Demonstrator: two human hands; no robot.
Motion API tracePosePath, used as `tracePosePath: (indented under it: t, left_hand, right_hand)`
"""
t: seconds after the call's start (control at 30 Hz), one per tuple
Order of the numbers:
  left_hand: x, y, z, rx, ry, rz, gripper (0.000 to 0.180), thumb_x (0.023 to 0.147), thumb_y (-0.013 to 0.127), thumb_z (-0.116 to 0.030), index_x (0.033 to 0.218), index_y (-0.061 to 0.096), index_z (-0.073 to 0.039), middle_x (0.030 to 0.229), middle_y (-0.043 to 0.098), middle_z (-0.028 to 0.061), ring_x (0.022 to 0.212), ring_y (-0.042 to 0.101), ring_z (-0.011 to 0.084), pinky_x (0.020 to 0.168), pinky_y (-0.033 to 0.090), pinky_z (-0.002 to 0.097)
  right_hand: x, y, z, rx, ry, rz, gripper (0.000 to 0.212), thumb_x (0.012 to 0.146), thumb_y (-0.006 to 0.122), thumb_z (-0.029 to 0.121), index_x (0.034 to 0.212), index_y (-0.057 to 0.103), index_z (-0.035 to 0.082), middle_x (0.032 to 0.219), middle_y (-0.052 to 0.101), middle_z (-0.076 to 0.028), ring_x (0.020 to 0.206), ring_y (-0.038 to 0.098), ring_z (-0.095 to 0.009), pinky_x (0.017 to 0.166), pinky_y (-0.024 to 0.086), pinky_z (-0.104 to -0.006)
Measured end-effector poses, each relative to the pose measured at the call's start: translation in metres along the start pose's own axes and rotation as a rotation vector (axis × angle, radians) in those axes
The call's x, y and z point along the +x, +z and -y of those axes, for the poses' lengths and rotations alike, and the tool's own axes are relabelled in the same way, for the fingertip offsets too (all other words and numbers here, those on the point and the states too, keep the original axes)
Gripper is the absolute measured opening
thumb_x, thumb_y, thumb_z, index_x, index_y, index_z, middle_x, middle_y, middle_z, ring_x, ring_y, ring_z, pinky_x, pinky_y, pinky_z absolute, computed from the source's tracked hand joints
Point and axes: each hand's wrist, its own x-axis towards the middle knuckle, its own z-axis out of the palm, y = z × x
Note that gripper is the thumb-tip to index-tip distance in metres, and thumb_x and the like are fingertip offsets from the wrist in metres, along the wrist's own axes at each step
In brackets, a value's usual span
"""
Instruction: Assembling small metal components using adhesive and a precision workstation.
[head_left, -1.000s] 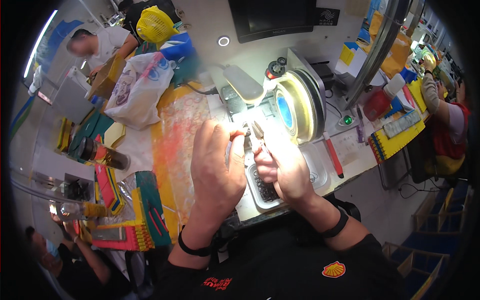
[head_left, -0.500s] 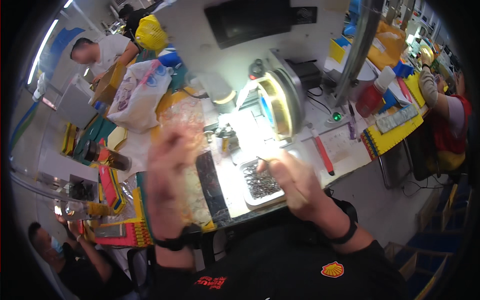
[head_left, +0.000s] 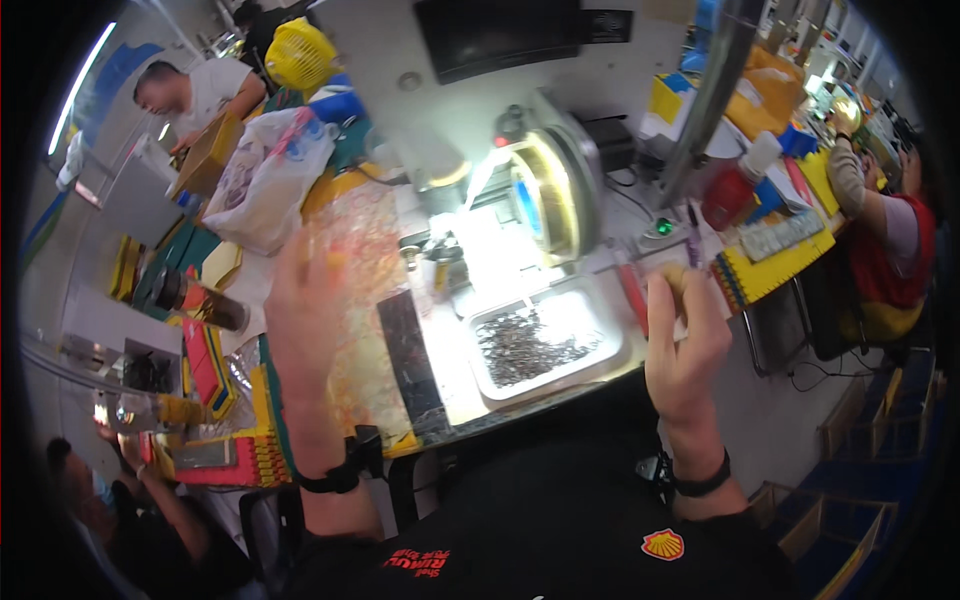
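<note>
A white plastic tray (head_left: 487,386) of small, dark metal pieces (head_left: 530,345) stands near the bench's front edge, between my hands. To its right my right hand (head_left: 688,345) is raised, thumb and forefinger drawn together in a pinch. Whatever they may hold is too small to make out. On the tray's left, my left hand (head_left: 305,300) hovers over a stained orange-and-white sheet (head_left: 365,260); motion smears its fingers. Behind the tray stands a machine with a large round wheel (head_left: 548,205), lit by a glaring lamp. A red-handled tool (head_left: 632,295) lies just behind my right hand.
A dark strip (head_left: 412,350) lies left of the tray. Further left are a plastic bag (head_left: 265,180), a lidded jar (head_left: 205,303) and red and yellow trays (head_left: 208,365). A red bottle (head_left: 735,190) and a metal post (head_left: 712,100) stand right. Other people sit at nearby benches.
My right hand has moved from over the tray to its right, uncovering the metal pieces. My left hand has shifted a little left. The view has moved slightly.
</note>
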Motion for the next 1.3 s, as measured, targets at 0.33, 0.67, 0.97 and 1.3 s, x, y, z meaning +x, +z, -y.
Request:
tracePosePath:
  t: [0.33,0.67,0.97,1.3]
  left_hand:
    - [-0.029,0.053,-0.012,-0.625,-0.167,0.554,0.029,0.111,0.06,-0.018,0.132,0.064,0.001,0.116,0.074,0.0156,0.108,0.068,0.0194,0.098,0.052,0.0359]
    - [-0.014,0.049,0.003,-0.443,-0.275,0.647,0.022,0.11,0.062,-0.015,0.127,0.066,-0.001,0.103,0.067,0.0008,0.092,0.058,0.0092,0.085,0.048,0.0257]
    - [-0.015,-0.006,-0.044,-0.374,0.172,0.06,0.013,0.106,0.061,-0.007,0.118,0.064,-0.001,0.104,0.069,0.0072,0.092,0.066,0.0161,0.088,0.054,0.0316]
    - [-0.054,0.046,-0.085,-0.829,-0.14,0.37,0.011,0.103,0.07,-0.003,0.112,0.065,0.0,0.1,0.072,0.0057,0.093,0.069,0.0095,0.083,0.056,0.0271]
  right_hand:
    - [0.011,0.128,0.063,0.914,0.406,0.311,0.02,0.109,0.06,0.009,0.123,0.063,-0.006,0.107,0.068,-0.01,0.095,0.066,-0.015,0.085,0.054,-0.0308]
    - [0.02,0.138,0.061,0.84,0.22,0.238,0.021,0.109,0.056,0.002,0.126,0.064,-0.006,0.108,0.066,-0.01,0.095,0.064,-0.014,0.084,0.053,-0.0288]
    - [0.003,0.117,0.06,1.303,0.601,0.302,0.008,0.11,0.057,0.009,0.113,0.059,0.002,0.094,0.051,0.0,0.084,0.045,-0.006,0.079,0.04,-0.0245]
    - [-0.01,0.102,0.051,1.277,0.544,0.296,0.023,0.112,0.057,0.015,0.128,0.06,-0.002,0.113,0.066,-0.007,0.104,0.061,-0.011,0.092,0.05,-0.0284]
